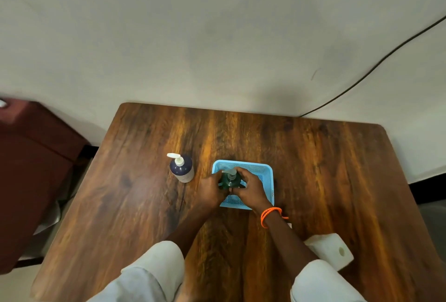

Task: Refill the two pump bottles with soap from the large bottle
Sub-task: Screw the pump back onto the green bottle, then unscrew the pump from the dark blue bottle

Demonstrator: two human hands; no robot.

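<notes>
Both hands met over a green bottle [228,181] that stood upright in a blue basket [265,171] near the middle of the counter [325,168]. The left hand [210,189] curled round the bottle's left side and held its body. The right hand [249,187] came in from the right, its fingers [239,171] curled over the top by the white pump [230,172], gripping there; whether they closed on the collar or the pump head itself could not be told. The hands covered most of the bottle and the near half of the basket floor.

A second pump bottle [182,168], dark with a white pump, stood upright on the counter just left of the basket, apart from it and untouched. An orange band [270,216] circled the right wrist. A white block [330,249] with a round hole lay on the counter near the right forearm, well apart from the basket. Pale sleeves [154,268] covered both upper arms. A black cable [374,67] ran down the wall [217,36] behind the counter, and a dark red cabinet [29,168] stood off to the left
</notes>
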